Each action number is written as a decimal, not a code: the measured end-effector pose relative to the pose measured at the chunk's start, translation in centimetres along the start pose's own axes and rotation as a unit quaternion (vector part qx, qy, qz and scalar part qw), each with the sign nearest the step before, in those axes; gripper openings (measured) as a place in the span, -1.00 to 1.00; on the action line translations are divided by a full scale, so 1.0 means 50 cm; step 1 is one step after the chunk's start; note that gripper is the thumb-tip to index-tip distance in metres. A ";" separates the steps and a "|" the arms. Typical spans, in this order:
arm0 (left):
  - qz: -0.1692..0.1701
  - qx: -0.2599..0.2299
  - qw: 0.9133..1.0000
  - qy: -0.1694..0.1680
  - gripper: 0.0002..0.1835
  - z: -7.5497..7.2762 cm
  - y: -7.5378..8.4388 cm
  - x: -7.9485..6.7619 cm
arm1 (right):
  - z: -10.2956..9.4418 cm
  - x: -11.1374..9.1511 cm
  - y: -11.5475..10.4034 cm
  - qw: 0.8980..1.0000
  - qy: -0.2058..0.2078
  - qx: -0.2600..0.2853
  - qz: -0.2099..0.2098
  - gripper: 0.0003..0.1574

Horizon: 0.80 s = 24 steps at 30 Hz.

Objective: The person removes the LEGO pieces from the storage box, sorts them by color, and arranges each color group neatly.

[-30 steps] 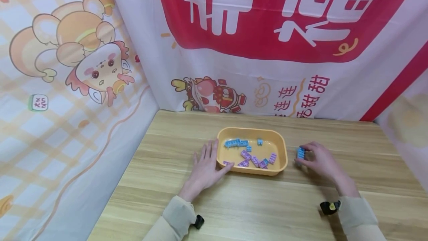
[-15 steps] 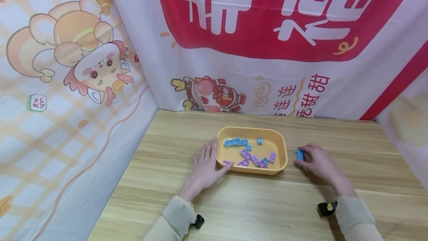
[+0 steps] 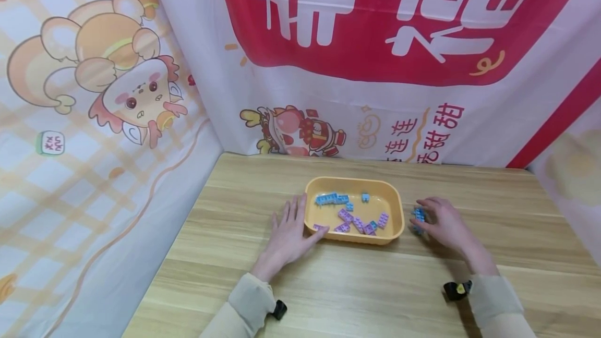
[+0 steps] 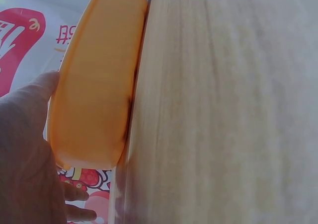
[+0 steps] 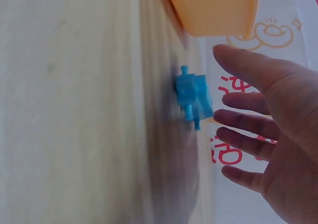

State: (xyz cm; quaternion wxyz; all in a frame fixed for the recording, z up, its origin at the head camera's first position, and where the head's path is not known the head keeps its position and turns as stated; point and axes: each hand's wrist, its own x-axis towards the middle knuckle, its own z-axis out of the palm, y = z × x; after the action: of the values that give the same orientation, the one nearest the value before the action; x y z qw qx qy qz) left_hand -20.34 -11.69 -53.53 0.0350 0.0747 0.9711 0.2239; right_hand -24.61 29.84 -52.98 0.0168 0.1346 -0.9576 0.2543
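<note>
My left hand (image 3: 286,236) rests against the near-left corner of a yellow plastic tray (image 3: 353,239), its fingers straight along the side and the thumb over the front rim. In the left wrist view, the thumb tip touches the edge of the tray (image 4: 97,80). To the right of the tray, a blue building block with side pegs (image 3: 418,218) lies on the wooden table. My right hand (image 3: 451,226) reaches around it from the right, partly covering it in the head view. The right wrist view shows the fingers extended, a gap between them and the blue block (image 5: 193,95).
Inside the tray are blue bricks (image 3: 326,199) at the back and several purple bricks (image 3: 358,224) toward the front. A printed cloth (image 3: 300,82) hangs behind the wooden table (image 3: 347,296), and another patterned cloth (image 3: 112,181) borders its left side.
The right hand has shifted slightly left toward the tray, and the blue block sits a little further left too. The left hand and the tray stay where they were.
</note>
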 end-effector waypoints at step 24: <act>0.002 -0.009 1.000 -0.004 0.27 0.000 -0.002 -0.001 | 0.026 0.048 -0.158 0.994 0.084 0.044 -0.059 -0.45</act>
State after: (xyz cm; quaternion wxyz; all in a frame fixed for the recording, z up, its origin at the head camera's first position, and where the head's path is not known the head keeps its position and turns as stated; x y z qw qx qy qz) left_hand -20.32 -11.76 -53.58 0.0389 0.0768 0.9687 0.2328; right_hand -24.80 22.03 -50.06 0.1061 0.1701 -0.9309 0.3054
